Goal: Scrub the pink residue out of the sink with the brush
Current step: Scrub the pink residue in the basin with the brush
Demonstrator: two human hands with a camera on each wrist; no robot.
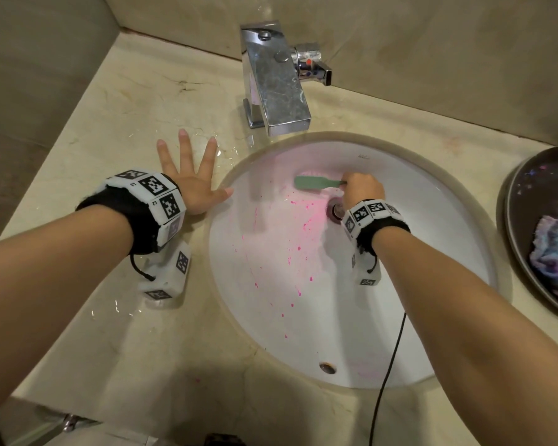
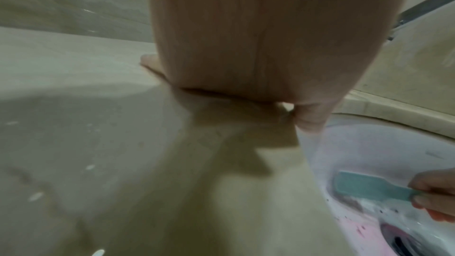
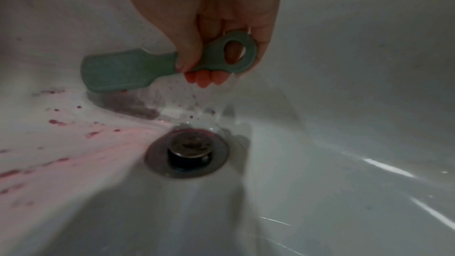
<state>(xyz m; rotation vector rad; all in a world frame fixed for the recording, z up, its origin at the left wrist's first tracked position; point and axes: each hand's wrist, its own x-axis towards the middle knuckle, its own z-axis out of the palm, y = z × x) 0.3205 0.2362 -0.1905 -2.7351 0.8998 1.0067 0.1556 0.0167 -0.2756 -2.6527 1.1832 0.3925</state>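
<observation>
A white oval sink [image 1: 432, 239] is set in a beige counter. Pink residue [image 1: 306, 226] is spattered over its left half and streaks toward the drain [image 3: 187, 152]. My right hand [image 1: 363, 188] grips the handle of a green brush [image 1: 313, 182] [image 3: 118, 70] [image 2: 369, 188], whose head lies against the far wall of the basin under the faucet. Thumb and fingers curl round the handle near its ring end. My left hand [image 1: 187, 175] rests flat on the counter left of the sink, fingers spread, thumb at the rim.
A chrome faucet [image 1: 274, 82] stands behind the sink. At the right edge sits a dark round tray [image 1: 512, 226] holding a blue-purple cloth [image 1: 554, 252]. A black cable [image 1: 390, 365] hangs from my right wrist across the basin. The counter [image 1: 110, 130] is wet near the left hand.
</observation>
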